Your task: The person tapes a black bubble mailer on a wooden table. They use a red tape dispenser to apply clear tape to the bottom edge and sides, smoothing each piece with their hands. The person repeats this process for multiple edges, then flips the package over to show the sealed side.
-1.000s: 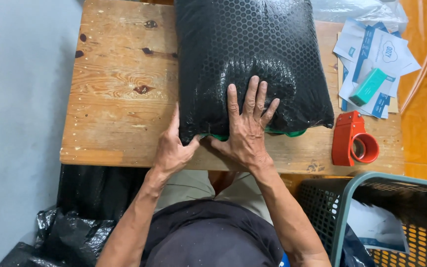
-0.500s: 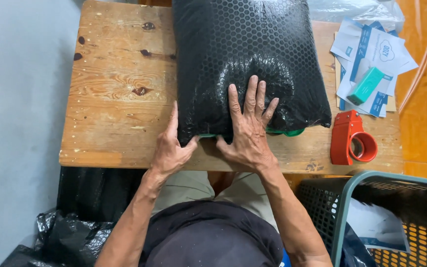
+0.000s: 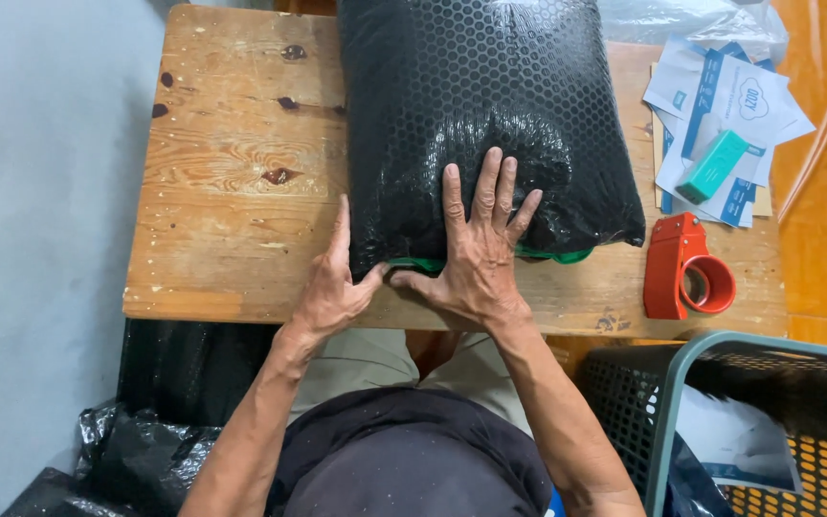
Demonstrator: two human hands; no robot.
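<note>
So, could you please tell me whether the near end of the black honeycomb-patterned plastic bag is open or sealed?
Open: green contents show along the near edge of the black bag.

The right hand (image 3: pixel 476 254) lies flat on the black bubble-wrap package (image 3: pixel 490 124); the left hand (image 3: pixel 332 287) touches its left corner. Right of them: the red tape dispenser (image 3: pixel 686 268), and behind it the paper envelopes (image 3: pixel 729 105) (on the wooden table (image 3: pixel 232 191)).
</note>
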